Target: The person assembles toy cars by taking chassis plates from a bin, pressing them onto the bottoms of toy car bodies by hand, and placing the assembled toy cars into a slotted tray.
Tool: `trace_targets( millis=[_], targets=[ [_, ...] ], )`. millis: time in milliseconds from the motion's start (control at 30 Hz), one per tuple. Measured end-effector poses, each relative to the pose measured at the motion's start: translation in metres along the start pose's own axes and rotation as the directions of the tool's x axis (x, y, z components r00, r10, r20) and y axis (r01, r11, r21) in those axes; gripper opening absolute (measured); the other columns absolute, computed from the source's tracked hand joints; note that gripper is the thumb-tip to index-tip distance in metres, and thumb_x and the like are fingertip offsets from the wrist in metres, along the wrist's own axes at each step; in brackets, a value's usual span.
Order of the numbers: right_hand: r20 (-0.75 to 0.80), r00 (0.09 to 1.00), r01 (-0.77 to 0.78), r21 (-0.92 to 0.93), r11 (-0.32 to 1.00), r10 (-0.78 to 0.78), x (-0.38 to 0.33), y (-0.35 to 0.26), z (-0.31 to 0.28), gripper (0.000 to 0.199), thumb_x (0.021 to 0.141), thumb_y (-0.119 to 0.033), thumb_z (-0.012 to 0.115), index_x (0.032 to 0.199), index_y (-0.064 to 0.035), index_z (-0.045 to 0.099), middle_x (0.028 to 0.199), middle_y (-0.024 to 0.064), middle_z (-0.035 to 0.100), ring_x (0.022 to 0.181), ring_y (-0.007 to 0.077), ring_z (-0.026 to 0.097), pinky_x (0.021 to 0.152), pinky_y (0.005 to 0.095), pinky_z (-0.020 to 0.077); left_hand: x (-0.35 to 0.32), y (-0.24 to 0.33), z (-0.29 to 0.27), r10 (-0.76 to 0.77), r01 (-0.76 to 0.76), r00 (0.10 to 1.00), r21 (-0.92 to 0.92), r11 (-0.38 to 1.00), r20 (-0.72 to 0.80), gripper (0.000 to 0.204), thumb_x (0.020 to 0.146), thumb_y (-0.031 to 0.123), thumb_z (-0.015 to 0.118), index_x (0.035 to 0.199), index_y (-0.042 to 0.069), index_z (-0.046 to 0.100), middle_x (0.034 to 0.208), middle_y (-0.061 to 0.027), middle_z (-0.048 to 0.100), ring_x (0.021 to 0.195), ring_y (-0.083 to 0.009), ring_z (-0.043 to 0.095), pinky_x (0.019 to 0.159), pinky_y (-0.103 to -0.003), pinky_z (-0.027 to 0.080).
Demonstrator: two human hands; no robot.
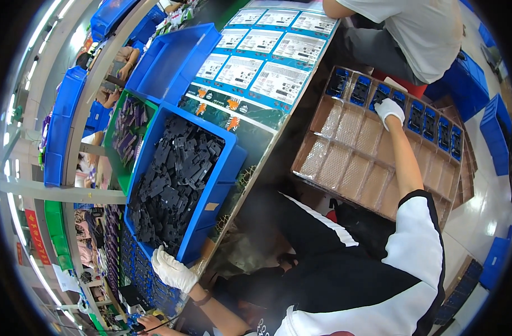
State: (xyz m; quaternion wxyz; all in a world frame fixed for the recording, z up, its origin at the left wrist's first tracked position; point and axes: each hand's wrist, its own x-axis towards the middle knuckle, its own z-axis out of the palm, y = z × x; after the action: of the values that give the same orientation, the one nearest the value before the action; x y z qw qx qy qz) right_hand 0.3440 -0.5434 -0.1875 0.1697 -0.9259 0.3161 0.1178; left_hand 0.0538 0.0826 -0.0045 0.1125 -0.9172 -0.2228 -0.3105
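Observation:
My right hand (391, 113), in a white glove, reaches into a divided tray (333, 144) on the right. Its fingers are closed on a blue-and-black plastic part (381, 94) in the tray's far row; the fingertips partly cover it. Similar blue-and-black parts (428, 123) fill other pockets of that row. On the left, my gloved left hand (174, 271) is at the near corner of a blue bin (195, 242) heaped with loose black plastic pieces (174, 173). Its fingers are curled together near the pieces, and what they hold, if anything, I cannot make out.
Printed blue-and-white sheets (250, 56) cover the table beyond the bin. A green bin (121, 162) of purple parts and an empty-looking blue bin (174, 59) adjoin it. Rows of blue parts (149, 280) lie beside my left hand. A person in a white shirt (424, 33) sits beyond the tray.

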Motion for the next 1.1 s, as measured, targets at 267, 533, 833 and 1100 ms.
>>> trace_targets(
  millis=[267,533,833,1100],
  targets=[
    [-0.080,0.996,0.036,-0.040,0.999,-0.039,0.002,-0.005,-0.003,0.052,0.086,-0.048,0.057,0.106,-0.0015,0.069,0.110,0.0242,0.065,0.103,0.0389,0.063,0.091,0.0442,0.0492,-0.001,0.005,-0.001,-0.010,0.009,1.000,-0.046,0.999,-0.014,0.035,0.098,0.024,0.040,0.107,0.003,0.067,0.113,-0.0159,0.064,0.104,-0.0335,0.059,0.092,-0.041,0.046],
    [-0.086,0.995,0.042,0.008,0.999,-0.041,0.017,-0.012,0.004,0.050,0.089,-0.045,0.055,0.113,-0.0022,0.065,0.117,0.0236,0.063,0.107,0.0377,0.062,0.090,0.0447,0.0503,0.000,0.005,0.005,-0.058,0.055,0.998,-0.082,0.995,-0.039,0.032,0.097,0.019,0.041,0.107,0.003,0.067,0.103,-0.0145,0.068,0.095,-0.0329,0.063,0.084,-0.039,0.049],
    [-0.112,0.975,-0.178,0.124,0.976,0.192,0.042,-0.042,0.021,0.052,0.089,-0.029,0.054,0.132,-0.0039,0.040,0.119,0.0241,0.063,0.111,0.0352,0.063,0.092,0.0447,0.0497,-0.002,0.010,0.003,-0.086,0.081,0.995,-0.094,0.992,-0.046,0.029,0.095,0.016,0.044,0.106,0.004,0.068,0.102,-0.0143,0.069,0.089,-0.0314,0.064,0.080,-0.038,0.050],
    [-0.193,0.961,-0.146,0.260,0.955,0.199,0.015,-0.050,0.014,0.077,0.082,-0.033,0.063,0.146,-0.0138,0.025,0.128,0.0262,0.055,0.112,0.0403,0.059,0.093,0.0475,0.0493,-0.004,0.011,-0.010,-0.106,0.099,0.993,-0.120,0.988,-0.052,0.030,0.095,0.016,0.044,0.112,0.002,0.065,0.107,-0.0169,0.066,0.097,-0.0337,0.062,0.087,-0.040,0.047]
  ],
)
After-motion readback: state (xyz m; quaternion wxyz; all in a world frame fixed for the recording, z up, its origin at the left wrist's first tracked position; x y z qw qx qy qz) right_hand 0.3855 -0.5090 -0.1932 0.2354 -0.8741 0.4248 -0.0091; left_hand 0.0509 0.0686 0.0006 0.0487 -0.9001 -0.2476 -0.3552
